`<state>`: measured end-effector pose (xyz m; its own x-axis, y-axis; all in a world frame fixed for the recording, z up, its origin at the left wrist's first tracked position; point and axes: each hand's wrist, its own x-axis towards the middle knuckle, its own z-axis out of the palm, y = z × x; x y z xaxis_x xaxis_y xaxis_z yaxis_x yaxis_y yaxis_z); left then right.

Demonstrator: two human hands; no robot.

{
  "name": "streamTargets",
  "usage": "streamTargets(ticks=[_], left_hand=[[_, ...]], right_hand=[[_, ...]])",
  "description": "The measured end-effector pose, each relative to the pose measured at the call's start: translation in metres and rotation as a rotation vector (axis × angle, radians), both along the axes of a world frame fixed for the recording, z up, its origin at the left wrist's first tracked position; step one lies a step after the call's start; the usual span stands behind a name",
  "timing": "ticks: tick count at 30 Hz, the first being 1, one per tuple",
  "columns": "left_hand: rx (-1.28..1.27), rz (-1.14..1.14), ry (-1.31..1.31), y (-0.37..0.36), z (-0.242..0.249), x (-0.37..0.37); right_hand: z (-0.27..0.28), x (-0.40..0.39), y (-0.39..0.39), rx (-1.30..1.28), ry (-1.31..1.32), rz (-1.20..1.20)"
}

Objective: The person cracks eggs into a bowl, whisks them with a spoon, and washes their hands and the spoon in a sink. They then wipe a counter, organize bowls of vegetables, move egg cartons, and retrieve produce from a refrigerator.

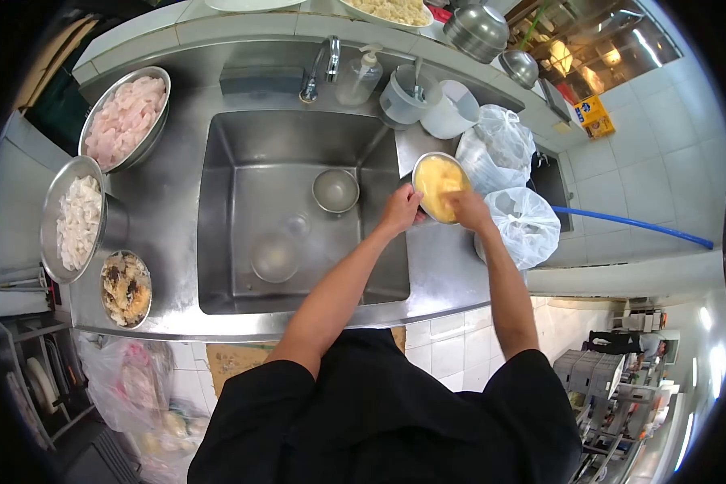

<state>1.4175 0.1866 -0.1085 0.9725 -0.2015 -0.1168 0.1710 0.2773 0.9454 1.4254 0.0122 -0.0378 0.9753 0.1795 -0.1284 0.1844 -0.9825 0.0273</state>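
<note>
A round metal bowl of yellow food (439, 179) is at the right side of the steel sink. My left hand (400, 210) grips the bowl's left rim, thumb and fingers closed on it. My right hand (466, 208) is at the bowl's lower right, its fingertips over or in the yellow food; its fingers are partly hidden and smeared. Inside the sink (234, 202) sits a small metal bowl (335, 191). Two clear plastic bags (524, 227) stand just right of the bowl in my hands.
On the left counter are a bowl of pink meat (126, 121), a bowl of pale strips (79, 222) and a bowl of mixed scraps (126, 289). Behind the sink stand a faucet (332, 60), a soap bottle (358, 79) and plastic tubs (452, 111).
</note>
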Motion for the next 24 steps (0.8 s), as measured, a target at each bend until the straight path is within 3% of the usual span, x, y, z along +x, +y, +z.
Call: streamTargets(ticks=[2, 4, 8, 10, 11, 12, 14, 18, 20, 21, 23, 24], left_hand=[[-0.041, -0.007, 0.010, -0.006, -0.001, -0.002], [0.020, 0.002, -0.006, -0.003, 0.000, -0.005], [0.000, -0.015, 0.018, -0.002, -0.002, -0.009], [0.046, 0.004, -0.007, -0.002, 0.001, -0.004], [0.041, 0.006, -0.007, -0.003, 0.002, -0.002], [0.025, 0.020, -0.010, -0.005, 0.006, -0.003], [0.033, 0.010, -0.009, -0.002, 0.003, -0.010], [0.043, 0.030, -0.004, -0.004, 0.012, -0.005], [0.087, 0.025, -0.029, 0.000, 0.009, -0.008], [0.051, 0.018, -0.013, 0.000, 0.007, -0.005], [0.001, 0.026, 0.010, -0.006, 0.004, -0.003], [0.036, 0.027, -0.006, -0.005, 0.003, -0.006]], right_hand=[[0.010, -0.001, -0.001, 0.084, -0.045, -0.102], [0.006, 0.000, -0.002, 0.090, 0.213, 0.109], [-0.008, -0.005, -0.001, -0.071, -0.015, -0.071], [0.001, 0.002, -0.006, 0.360, 0.010, 0.126], [-0.002, 0.002, -0.004, 0.283, -0.127, -0.090], [-0.005, 0.006, -0.009, 0.275, -0.122, -0.084], [-0.027, 0.007, -0.015, -0.037, 0.103, 0.118], [0.006, -0.001, 0.000, 0.139, -0.054, -0.162], [-0.011, 0.006, -0.012, 0.103, 0.184, 0.127], [-0.014, 0.007, -0.011, 0.103, 0.178, 0.129], [-0.020, 0.005, -0.013, 0.032, -0.047, -0.283], [-0.017, 0.001, -0.013, 0.038, -0.043, -0.287]])
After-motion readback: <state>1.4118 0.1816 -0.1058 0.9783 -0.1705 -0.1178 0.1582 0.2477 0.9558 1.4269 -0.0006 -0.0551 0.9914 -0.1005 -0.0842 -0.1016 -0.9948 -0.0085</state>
